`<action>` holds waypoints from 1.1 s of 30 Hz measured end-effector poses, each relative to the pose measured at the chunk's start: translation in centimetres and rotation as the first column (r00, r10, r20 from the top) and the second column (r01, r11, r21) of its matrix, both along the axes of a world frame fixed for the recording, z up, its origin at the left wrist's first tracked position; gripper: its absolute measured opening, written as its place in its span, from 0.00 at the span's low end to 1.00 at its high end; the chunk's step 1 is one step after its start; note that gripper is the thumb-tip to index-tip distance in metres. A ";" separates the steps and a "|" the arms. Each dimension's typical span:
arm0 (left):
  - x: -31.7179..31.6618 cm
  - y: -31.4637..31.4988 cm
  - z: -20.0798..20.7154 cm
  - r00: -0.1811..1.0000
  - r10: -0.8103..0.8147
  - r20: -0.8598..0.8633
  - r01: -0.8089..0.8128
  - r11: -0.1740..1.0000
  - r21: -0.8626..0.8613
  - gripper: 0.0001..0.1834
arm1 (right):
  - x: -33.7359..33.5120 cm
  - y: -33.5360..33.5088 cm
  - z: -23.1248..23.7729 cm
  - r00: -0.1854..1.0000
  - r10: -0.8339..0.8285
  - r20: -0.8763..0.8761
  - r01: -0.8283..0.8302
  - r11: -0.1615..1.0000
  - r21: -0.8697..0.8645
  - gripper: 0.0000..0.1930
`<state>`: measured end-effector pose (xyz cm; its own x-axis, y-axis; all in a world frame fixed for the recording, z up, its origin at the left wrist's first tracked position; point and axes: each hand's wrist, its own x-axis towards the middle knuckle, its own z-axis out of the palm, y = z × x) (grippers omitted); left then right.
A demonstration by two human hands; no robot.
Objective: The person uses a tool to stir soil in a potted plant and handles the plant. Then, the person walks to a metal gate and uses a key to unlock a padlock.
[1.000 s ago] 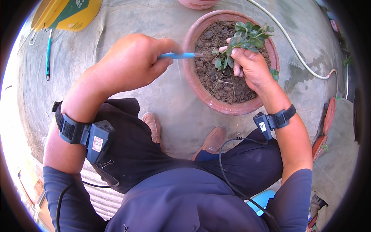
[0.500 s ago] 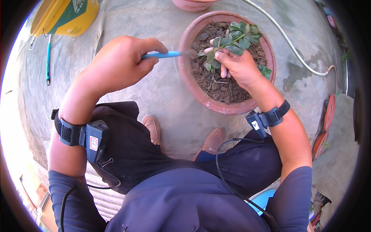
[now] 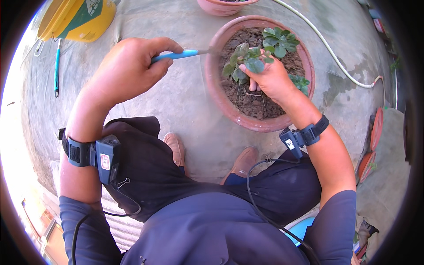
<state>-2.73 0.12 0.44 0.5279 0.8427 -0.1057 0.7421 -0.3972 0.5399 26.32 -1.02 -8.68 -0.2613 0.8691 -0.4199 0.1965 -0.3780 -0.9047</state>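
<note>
Left hand (image 3: 126, 68): we are seeing it holding a slim tool (image 3: 183, 54), thumb and forefinger pinching the blue handle. The dark end is pointing right and blurring at the left rim of the pot (image 3: 260, 126); we are not managing to tell whether it is touching.

Right hand (image 3: 271, 79): we are noting it closing on a leafy sprig (image 3: 254, 65), which is sitting between thumb and fingers over the soil (image 3: 260, 106). Thin pale roots (image 3: 240, 94) are showing just below the fingers; we are not able to tell whether they are belonging to the sprig.

In the same pot, 2 more leaf clumps are standing: the upper clump (image 3: 280, 42) beyond the fingers, the lower clump (image 3: 300, 83) beside the wrist.

Farther out, we are recording a 2nd pot (image 3: 221, 9) showing at the top edge and a pale hose (image 3: 327, 46) curving past on the right. A yellow bucket (image 3: 90, 31) is standing at upper left, with a teal handle (image 3: 57, 70) lying near it. Below the pot, 2 brown shoes (image 3: 243, 163) are resting on the grey ground (image 3: 203, 159).
</note>
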 end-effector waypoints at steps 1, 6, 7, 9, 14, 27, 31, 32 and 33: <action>0.0 0.0 -0.1 1.000 0.002 0.001 -0.002 1.000 -0.001 0.11 | 0.1 0.1 -0.2 1.000 0.006 0.004 -0.006 1.000 -0.008 0.13; -0.4 -0.2 -0.1 1.000 0.011 -0.024 -0.011 1.000 0.006 0.11 | -0.3 0.3 0.1 1.000 -0.008 0.017 0.008 1.000 -0.010 0.15; -0.5 -0.2 -0.2 1.000 0.012 -0.024 -0.012 1.000 0.007 0.11 | -0.1 0.4 0.0 0.997 0.007 0.077 -0.006 1.000 -0.011 0.17; -0.6 -0.2 -0.4 1.000 -0.009 -0.013 0.009 0.999 0.031 0.11 | 0.1 0.7 0.3 0.995 0.013 0.095 -0.010 0.999 -0.031 0.18; -0.7 -0.4 -0.8 1.000 0.000 0.024 -0.002 0.998 0.057 0.11 | -0.1 0.3 2.9 0.994 -0.053 0.091 0.052 0.999 0.016 0.19; 0.2 -0.2 0.1 0.987 0.162 -0.023 -0.162 0.987 -0.013 0.12 | 4.1 2.1 14.7 0.951 -0.170 0.256 -0.013 0.810 0.586 0.16; 0.5 -0.2 -0.7 0.978 0.205 0.033 -0.206 0.978 0.038 0.12 | 5.9 2.0 18.5 0.904 -0.359 0.235 0.133 0.755 0.642 0.18; 0.9 -0.1 -0.7 0.972 0.213 0.095 -0.218 0.974 0.053 0.13 | 6.9 1.8 19.6 0.892 -0.364 0.267 0.114 0.753 0.648 0.18; 0.9 0.1 -0.8 0.964 0.219 0.148 -0.231 0.971 0.066 0.13 | 7.8 1.7 20.2 0.882 -0.369 0.292 0.101 0.754 0.649 0.18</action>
<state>-1.79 0.27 -0.35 0.3283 0.9441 0.0293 0.7377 -0.2756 0.6163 34.12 0.66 11.50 0.0502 0.9799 0.1933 0.5514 0.1342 -0.8234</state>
